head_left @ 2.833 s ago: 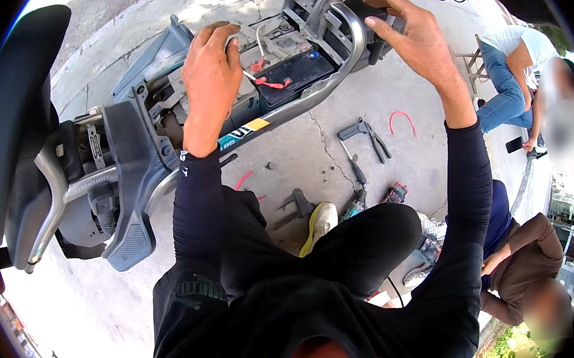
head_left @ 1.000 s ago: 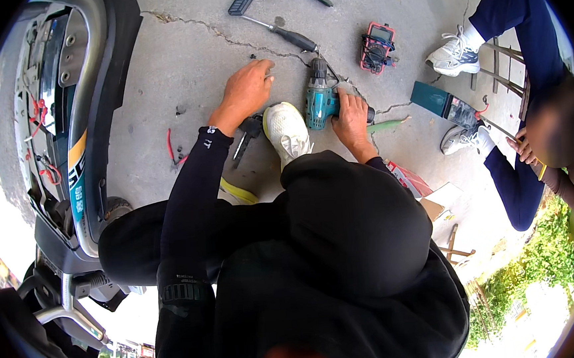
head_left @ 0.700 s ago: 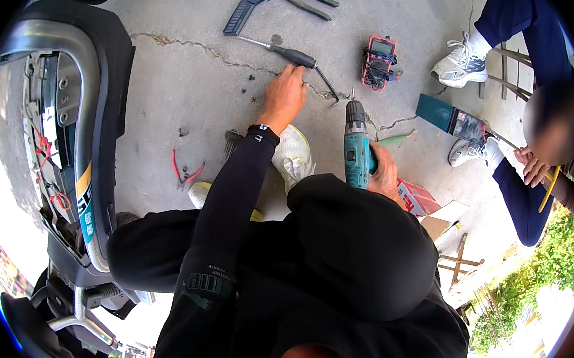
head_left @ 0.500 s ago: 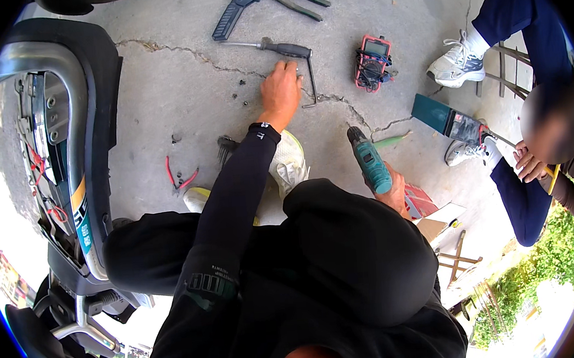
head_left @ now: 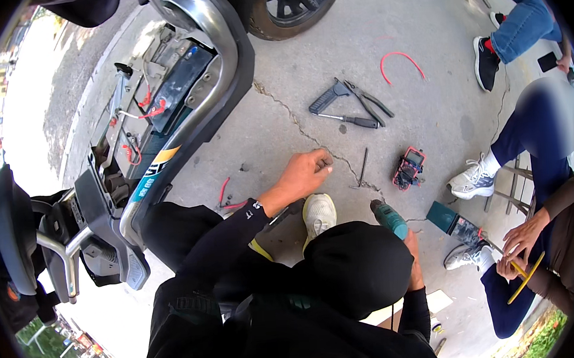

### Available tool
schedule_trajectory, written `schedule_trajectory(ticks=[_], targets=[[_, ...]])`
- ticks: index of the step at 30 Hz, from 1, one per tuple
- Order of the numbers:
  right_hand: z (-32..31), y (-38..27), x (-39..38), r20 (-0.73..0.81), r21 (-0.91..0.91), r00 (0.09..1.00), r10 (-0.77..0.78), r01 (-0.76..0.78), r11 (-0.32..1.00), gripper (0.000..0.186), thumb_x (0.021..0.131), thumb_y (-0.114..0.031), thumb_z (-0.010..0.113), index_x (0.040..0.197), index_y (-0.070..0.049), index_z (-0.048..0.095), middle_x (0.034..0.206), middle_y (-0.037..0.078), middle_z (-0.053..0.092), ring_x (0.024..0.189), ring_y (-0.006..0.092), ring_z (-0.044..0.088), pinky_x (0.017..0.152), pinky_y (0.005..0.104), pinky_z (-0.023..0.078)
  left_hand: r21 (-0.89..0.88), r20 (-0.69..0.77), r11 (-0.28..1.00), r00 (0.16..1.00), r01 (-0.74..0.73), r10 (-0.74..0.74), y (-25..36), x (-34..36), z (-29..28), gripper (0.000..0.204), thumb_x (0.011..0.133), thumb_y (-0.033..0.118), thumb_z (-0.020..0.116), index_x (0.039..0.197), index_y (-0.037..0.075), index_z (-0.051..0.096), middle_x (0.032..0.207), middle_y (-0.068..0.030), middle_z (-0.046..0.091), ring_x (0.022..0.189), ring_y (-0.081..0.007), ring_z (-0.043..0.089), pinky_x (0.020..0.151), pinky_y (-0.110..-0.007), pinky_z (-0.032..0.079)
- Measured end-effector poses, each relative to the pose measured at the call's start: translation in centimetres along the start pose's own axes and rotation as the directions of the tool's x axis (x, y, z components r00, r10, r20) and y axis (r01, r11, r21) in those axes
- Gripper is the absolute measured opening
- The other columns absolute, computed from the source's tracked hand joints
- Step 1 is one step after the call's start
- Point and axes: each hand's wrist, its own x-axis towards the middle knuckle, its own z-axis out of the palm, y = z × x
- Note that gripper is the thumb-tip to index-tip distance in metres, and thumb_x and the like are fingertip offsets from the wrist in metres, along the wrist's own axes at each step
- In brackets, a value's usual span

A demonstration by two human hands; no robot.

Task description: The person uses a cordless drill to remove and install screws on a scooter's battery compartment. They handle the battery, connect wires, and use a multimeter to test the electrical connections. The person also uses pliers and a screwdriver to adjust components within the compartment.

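Note:
My left hand [head_left: 303, 176] is held above the concrete with its fingers curled and pressed together. Anything pinched in them is too small or hidden to name. To its right, an L-shaped hex key [head_left: 364, 168] lies on the ground. My right hand [head_left: 413, 253] grips a teal and black cordless drill [head_left: 389, 218] beside my right knee, its nose aimed away from me. Beyond my left hand lie a screwdriver [head_left: 357, 120], dark pliers [head_left: 369, 102] and a black handle-shaped tool [head_left: 328, 97], close together. A red-framed multimeter [head_left: 409, 169] rests right of the hex key.
A scooter [head_left: 225, 57] stands on my left, its compartment exposed with red leads [head_left: 154, 110]. A wheel [head_left: 288, 9] is farther off. Red wire [head_left: 402, 61] curves on the floor. At right, a seated person's hands [head_left: 526, 239] hold a yellow-handled tool [head_left: 527, 277] near a teal block [head_left: 441, 216].
My view has swung, bringing the wheel and another person in jeans into sight. My left hand has left the screwdriver's side. The hex key now lies apart from the screwdriver. The drill stays in my right hand.

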Motion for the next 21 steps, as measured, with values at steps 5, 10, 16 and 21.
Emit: schedule_trajectory(ticks=[5,10,16,21], targets=[[-5.4,-15.5,2.6,0.095,0.233,0.976,-0.195,0.168,0.958,0.026,0.086,-0.012,0.077,0.111,-0.005,0.071,0.091,0.004,0.070,0.084,0.0157,0.065,0.077,0.0343,0.053,-0.443,-0.128,0.892,0.991,-0.092,0.038,7.4,-6.8,-11.7,0.025,0.095,0.018,0.075,0.114,0.002,0.069,0.091,-0.0085,0.074,0.081,-0.0144,0.072,0.072,-0.029,0.055],[-7.0,-29.8,1.4,-0.007,0.604,0.742,-0.670,0.537,0.588,0.039,0.087,-0.015,0.072,0.118,0.003,0.058,0.080,0.009,0.062,0.073,0.0191,0.060,0.070,0.0321,0.049,-0.616,-0.504,0.661,0.859,-0.428,0.087,11.4,-10.6,-20.2,0.027,0.096,0.014,0.073,0.119,0.000,0.068,0.103,-0.0117,0.076,0.085,-0.0152,0.074,0.074,-0.023,0.058],[-5.5,-40.7,-2.2,0.105,0.833,0.685,-0.721,0.336,0.440,0.040,0.079,-0.022,0.074,0.109,-0.002,0.057,0.068,0.006,0.055,0.065,0.0217,0.059,0.069,0.0382,0.051,-0.631,-0.712,0.373,0.699,-0.680,0.068,10.4,-12.5,-23.9,0.025,0.099,0.012,0.068,0.123,0.004,0.066,0.110,-0.0130,0.075,0.089,-0.0159,0.075,0.076,-0.023,0.060],[-4.0,-43.3,-3.5,0.201,0.823,0.693,-0.692,0.264,0.503,0.042,0.082,-0.025,0.071,0.114,-0.002,0.056,0.069,0.005,0.053,0.065,0.0224,0.059,0.069,0.0400,0.051,-0.675,-0.716,0.132,0.687,-0.726,0.119,10.1,-12.3,-25.1,0.023,0.100,0.012,0.067,0.121,0.003,0.066,0.108,-0.0126,0.075,0.091,-0.0178,0.075,0.077,-0.025,0.061]])
